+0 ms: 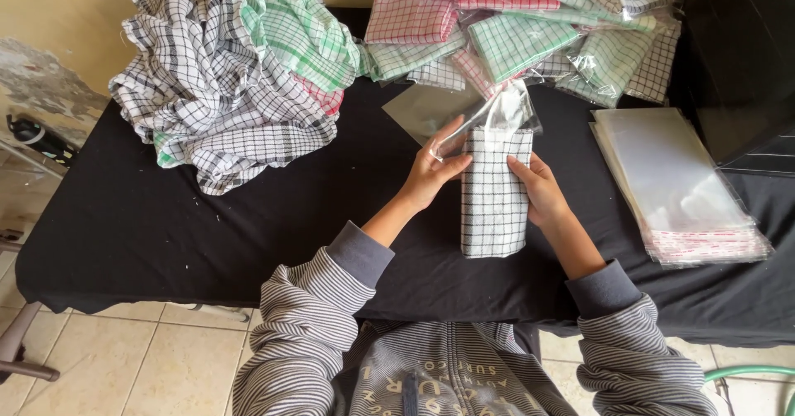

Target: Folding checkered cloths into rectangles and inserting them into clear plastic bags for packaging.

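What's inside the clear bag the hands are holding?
The clear bag has a folded white checked cloth partly inside; its lower part still sticks out. Glare hides how far the cloth reaches inside.

The packed cloth stack [530, 19] and green chair frame [749, 375] are cut off by picture edges.

Both arms reach forward from bottom of frame toward centre, striped sleeves pushed up the forearms. Left hand [431, 170] centre frame, fingers extended and pinching. Right hand [540, 188] just right of it, fingers curled inward.
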